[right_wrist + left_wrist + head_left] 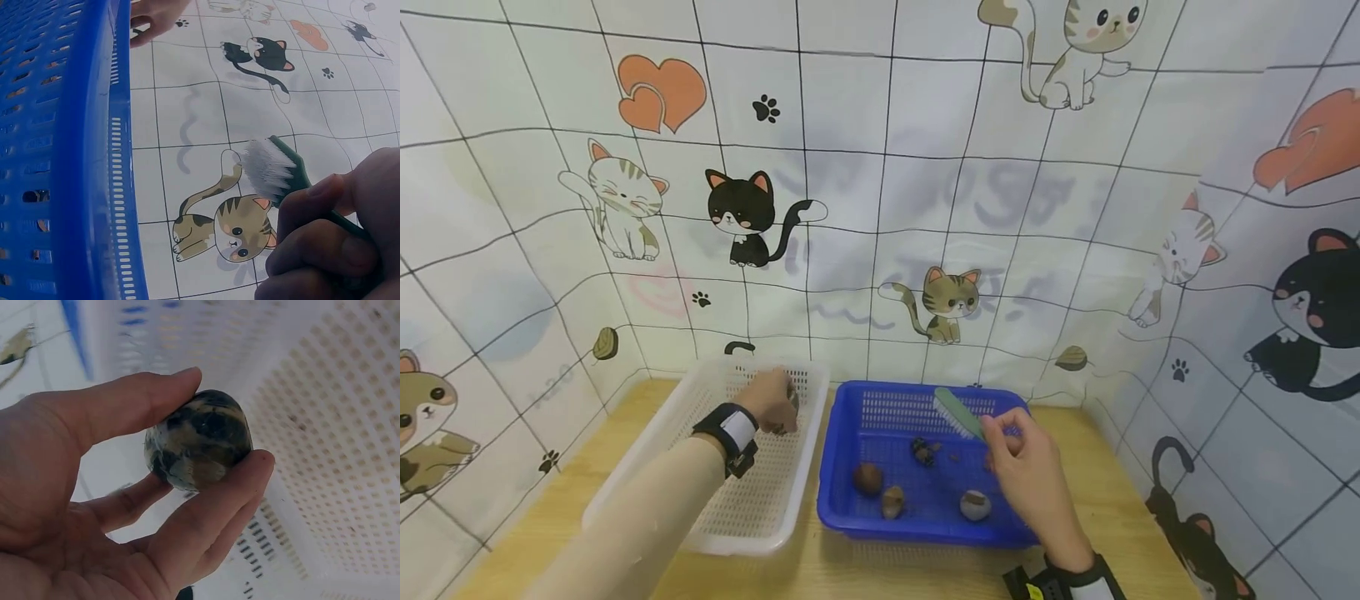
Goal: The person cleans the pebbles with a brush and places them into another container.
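Observation:
My left hand (767, 400) is over the white basket (808, 467). Between thumb and fingers it grips a dark mottled stone (199, 440), rounded and streaked with tan. My right hand (1028, 471) holds a green brush (958, 412) with white bristles by its handle, above the right side of the blue basket (925, 537). In the right wrist view, the brush's bristles (265, 165) face left, touching nothing that I can see. Inside the blue basket lie a reddish-brown stone (868, 479), a tan stone (892, 502), a pale round stone (975, 505) and a dark speckled stone (922, 452).
Both baskets stand side by side on a wooden table (820, 575), the white one on the left. A cat-printed tiled sheet (850, 192) hangs behind and at both sides. Small brown bits (955, 457) lie on the blue basket's floor.

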The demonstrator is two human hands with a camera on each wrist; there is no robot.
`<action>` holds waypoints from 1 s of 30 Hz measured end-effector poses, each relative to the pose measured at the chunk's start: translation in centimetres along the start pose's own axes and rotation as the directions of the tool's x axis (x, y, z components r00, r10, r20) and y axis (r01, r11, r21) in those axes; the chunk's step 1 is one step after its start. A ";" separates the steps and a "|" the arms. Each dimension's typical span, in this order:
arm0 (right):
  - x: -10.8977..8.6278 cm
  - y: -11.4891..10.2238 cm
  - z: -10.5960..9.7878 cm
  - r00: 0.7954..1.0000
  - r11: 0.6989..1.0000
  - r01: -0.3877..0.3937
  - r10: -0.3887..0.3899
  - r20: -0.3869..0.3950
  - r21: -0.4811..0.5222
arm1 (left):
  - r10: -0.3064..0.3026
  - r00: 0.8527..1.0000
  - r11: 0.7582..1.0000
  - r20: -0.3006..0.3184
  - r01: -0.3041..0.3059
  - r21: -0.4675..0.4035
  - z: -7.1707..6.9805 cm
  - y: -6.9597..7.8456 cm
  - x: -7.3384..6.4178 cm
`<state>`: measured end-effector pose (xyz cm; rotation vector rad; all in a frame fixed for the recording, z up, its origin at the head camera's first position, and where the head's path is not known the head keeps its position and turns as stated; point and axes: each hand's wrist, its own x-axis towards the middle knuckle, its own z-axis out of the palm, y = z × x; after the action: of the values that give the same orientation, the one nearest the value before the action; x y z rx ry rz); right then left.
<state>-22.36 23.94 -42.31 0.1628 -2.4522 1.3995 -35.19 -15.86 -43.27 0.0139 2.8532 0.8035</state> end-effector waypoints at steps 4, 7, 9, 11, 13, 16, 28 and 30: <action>-0.1 0.1 0.1 1.000 1.000 -0.018 0.018 0.015 -0.008 | -0.031 0.999 0.997 -0.006 0.031 0.070 1.2 -1.1 1.1; 0.0 0.2 0.1 0.999 0.999 -0.028 0.028 0.026 -0.017 | -0.020 1.000 0.993 -0.013 0.022 0.114 1.7 -1.5 1.7; 0.1 0.2 0.1 0.999 0.999 -0.029 0.030 0.032 -0.022 | -0.026 1.000 0.991 -0.004 0.026 0.134 1.9 -1.5 1.9; 0.2 0.2 0.2 0.999 0.999 -0.024 0.025 0.036 -0.024 | -0.025 1.000 0.990 0.003 0.024 0.139 2.2 -1.8 2.3; 0.2 0.3 0.3 0.999 0.999 -0.023 0.024 0.036 -0.030 | -0.030 0.999 0.988 0.019 0.027 0.153 2.4 -1.8 2.2; 0.2 0.2 0.4 0.999 0.999 -0.022 0.024 0.036 -0.034 | -0.037 0.998 0.985 0.045 0.028 0.170 2.6 -1.7 2.0; 0.2 0.3 0.3 0.999 0.999 -0.027 0.029 0.040 -0.042 | 0.063 0.998 0.973 -0.019 -0.057 0.222 1.4 0.2 0.9; 0.2 0.4 0.3 0.999 0.999 -0.025 0.026 0.042 -0.035 | 0.096 0.993 0.968 -0.072 -0.076 0.241 1.2 0.9 0.5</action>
<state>-22.67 23.87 -42.70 0.1556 -2.5199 1.3764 -35.55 -14.41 -43.88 0.1405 3.0289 0.4823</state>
